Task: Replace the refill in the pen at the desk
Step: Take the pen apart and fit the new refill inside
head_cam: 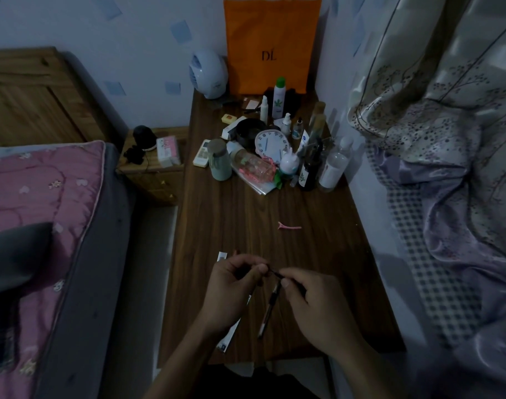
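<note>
Both hands meet low over the near edge of the desk (318,254). The left hand (231,289) and the right hand (315,306) have their fingers curled, and each pinches one end of a thin dark refill (273,272) stretched between their fingertips.

Behind them the dark wooden desk runs back to an orange bag (271,44) propped against the wall, with bottles and a white clock (271,144) crowded in front of it. A white wrapper (230,334) shows under the left wrist. The pen (270,309) slants down between the hands, its upper end by the right thumb; the dim light does not show whether it rests on the wood or is held. A pink hair clip (289,226) lies apart on the bare middle of the desk.

The step in hand seems to be handling the refill outside the pen, either freeing the old one or readying the new. The next move probably calls for lining the refill's end up with the open barrel and sliding it in straight, which needs a steady pinch and better aim than this light allows.
</note>
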Demonstrator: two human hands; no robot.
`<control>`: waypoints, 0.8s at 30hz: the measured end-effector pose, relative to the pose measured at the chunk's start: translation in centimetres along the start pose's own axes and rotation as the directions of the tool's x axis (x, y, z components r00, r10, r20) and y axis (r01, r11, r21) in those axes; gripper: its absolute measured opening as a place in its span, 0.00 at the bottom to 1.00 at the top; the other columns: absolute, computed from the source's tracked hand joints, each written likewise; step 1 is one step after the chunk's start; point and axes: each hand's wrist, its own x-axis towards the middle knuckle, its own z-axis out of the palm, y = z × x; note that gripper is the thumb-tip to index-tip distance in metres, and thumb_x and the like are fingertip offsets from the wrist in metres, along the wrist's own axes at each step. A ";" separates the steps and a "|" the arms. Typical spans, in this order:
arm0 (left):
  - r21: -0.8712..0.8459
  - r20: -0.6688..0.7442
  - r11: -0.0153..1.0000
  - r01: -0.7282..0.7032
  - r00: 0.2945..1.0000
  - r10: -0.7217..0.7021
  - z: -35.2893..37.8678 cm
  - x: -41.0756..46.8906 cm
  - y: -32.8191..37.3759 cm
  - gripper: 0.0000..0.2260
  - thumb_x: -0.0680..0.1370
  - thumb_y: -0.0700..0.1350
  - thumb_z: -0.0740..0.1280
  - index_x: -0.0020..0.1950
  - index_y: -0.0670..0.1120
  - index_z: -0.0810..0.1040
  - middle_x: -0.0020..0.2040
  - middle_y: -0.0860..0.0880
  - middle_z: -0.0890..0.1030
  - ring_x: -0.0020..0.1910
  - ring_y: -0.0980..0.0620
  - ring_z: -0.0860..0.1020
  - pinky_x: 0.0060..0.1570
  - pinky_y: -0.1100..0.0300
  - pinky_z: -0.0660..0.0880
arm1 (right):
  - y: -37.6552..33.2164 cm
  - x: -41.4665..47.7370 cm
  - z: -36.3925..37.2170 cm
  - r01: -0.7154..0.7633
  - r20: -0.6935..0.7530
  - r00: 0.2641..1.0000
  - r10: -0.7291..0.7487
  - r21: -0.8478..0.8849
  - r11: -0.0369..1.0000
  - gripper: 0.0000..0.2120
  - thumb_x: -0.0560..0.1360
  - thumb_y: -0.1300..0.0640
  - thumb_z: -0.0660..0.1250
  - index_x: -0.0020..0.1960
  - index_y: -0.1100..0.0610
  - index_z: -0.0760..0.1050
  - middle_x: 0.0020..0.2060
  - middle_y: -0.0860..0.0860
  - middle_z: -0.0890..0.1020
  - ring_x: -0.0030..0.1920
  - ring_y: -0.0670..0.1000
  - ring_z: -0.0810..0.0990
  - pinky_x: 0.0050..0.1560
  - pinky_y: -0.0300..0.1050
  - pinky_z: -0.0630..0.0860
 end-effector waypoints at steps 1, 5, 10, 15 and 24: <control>-0.007 -0.007 1.000 0.013 1.000 -0.013 0.0 0.0 -0.4 0.07 0.77 0.37 0.68 0.44 0.47 0.84 0.41 0.50 0.85 0.38 0.58 0.81 0.38 0.68 0.77 | 0.3 0.1 0.1 -0.019 0.015 1.000 0.018 0.034 0.999 0.09 0.81 0.54 0.62 0.54 0.46 0.81 0.40 0.41 0.84 0.42 0.39 0.82 0.39 0.36 0.80; -0.028 -0.040 0.994 0.105 0.994 -0.106 -0.2 0.3 -2.3 0.09 0.79 0.43 0.65 0.48 0.55 0.83 0.44 0.50 0.85 0.38 0.57 0.82 0.36 0.68 0.78 | 2.0 0.7 0.7 -0.127 0.033 0.992 0.123 0.206 0.970 0.11 0.80 0.55 0.64 0.43 0.47 0.81 0.32 0.44 0.82 0.31 0.42 0.80 0.28 0.34 0.73; 0.273 -0.087 0.910 0.312 0.950 -0.299 -1.4 0.9 -7.5 0.06 0.78 0.47 0.67 0.44 0.55 0.82 0.41 0.52 0.85 0.40 0.55 0.84 0.32 0.68 0.77 | 4.3 1.3 1.4 -0.302 0.029 0.946 0.322 0.432 0.850 0.10 0.80 0.54 0.65 0.43 0.45 0.83 0.29 0.45 0.82 0.29 0.43 0.78 0.30 0.34 0.73; 0.629 -0.154 0.675 0.386 0.913 -0.378 -2.1 1.0 -13.9 0.07 0.76 0.46 0.66 0.49 0.47 0.82 0.45 0.49 0.86 0.47 0.50 0.84 0.46 0.56 0.77 | 5.6 1.8 2.5 -0.414 0.055 0.863 0.502 0.648 0.639 0.11 0.80 0.56 0.65 0.45 0.49 0.85 0.32 0.46 0.83 0.35 0.48 0.80 0.37 0.43 0.75; 0.833 -0.199 0.419 0.361 0.903 -0.381 -1.5 0.9 -18.0 0.17 0.75 0.50 0.66 0.64 0.54 0.74 0.58 0.50 0.81 0.55 0.48 0.82 0.48 0.55 0.78 | 6.7 1.6 3.1 -0.435 0.041 0.806 0.591 0.718 0.544 0.09 0.81 0.59 0.62 0.53 0.59 0.81 0.36 0.53 0.78 0.36 0.50 0.77 0.37 0.43 0.75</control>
